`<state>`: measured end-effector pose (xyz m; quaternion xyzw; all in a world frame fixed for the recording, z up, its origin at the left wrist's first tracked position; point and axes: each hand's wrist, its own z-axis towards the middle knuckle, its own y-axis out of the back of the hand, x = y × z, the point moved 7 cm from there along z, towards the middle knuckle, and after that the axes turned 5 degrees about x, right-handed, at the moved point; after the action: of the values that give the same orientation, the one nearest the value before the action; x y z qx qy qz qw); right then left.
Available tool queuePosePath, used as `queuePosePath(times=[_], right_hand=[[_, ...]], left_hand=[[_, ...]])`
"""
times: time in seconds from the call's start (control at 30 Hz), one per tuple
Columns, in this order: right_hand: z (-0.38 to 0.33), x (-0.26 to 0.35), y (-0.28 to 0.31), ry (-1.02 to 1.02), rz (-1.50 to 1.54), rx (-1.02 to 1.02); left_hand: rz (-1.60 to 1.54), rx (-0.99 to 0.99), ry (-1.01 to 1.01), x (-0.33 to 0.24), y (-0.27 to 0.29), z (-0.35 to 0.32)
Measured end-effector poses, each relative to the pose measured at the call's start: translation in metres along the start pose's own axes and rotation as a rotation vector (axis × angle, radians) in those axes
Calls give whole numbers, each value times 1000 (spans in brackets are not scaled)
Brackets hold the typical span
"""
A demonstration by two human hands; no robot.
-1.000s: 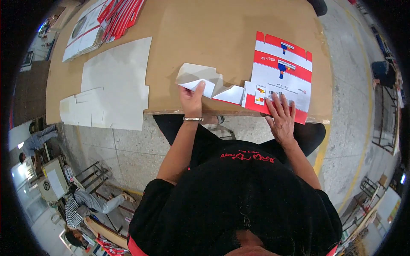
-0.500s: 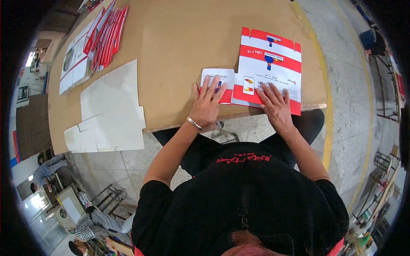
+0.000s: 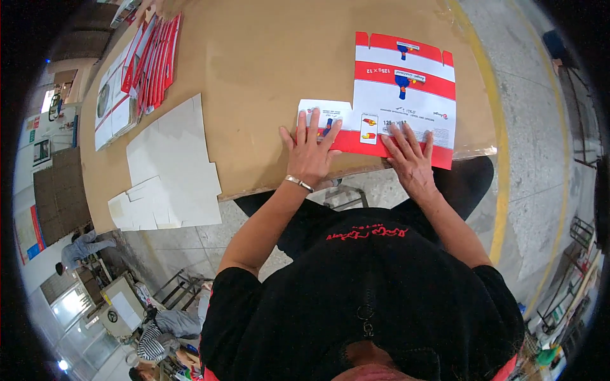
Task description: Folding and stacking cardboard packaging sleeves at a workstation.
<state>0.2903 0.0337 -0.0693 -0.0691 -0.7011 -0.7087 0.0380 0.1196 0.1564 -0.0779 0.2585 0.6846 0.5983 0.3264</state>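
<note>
A flat red-and-white printed cardboard carton (image 3: 432, 95) lies near the table's front edge, its smaller flap to the left. My left hand (image 3: 309, 151) rests palm down on that flap, fingers spread, a metal bracelet at its wrist. On the carton's lower right part lies my right hand (image 3: 413, 162), fingers stretched out and apart. Both hands press on the cardboard without gripping it. Some of the print is covered by my fingers.
The brown tabletop (image 3: 273, 57) carries a plain off-white cardboard sheet (image 3: 171, 152) at left. Behind it stands a stack of folded red-and-white cartons (image 3: 152, 70). Another person's hand (image 3: 152, 6) shows at the far left edge. People sit at lower left.
The left flap, which sat at a slight offset from the main panel, now lies level and continuous with it. Both hands remain on the carton; the whole view has shifted slightly.
</note>
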Motion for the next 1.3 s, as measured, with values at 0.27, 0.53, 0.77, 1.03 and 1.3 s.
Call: queuePosePath(times=[0.27, 0.53, 0.77, 1.03, 1.3], right_hand=[[-1, -1, -4, -52, 46, -3], [-1, 2, -1, -63, 64, -57], [-4, 3, 5, -56, 83, -74], [-1, -5, 11, -51, 71, -68], [-35, 14, 21, 104, 636, -73]], left_hand=[[61, -44, 98, -4, 2, -5], [58, 33, 134, -1, 0, -4], [-94, 14, 79, -2, 1, -4], [-279, 14, 263, -1, 3, 28], [-423, -107, 228, 25, -2, 99]])
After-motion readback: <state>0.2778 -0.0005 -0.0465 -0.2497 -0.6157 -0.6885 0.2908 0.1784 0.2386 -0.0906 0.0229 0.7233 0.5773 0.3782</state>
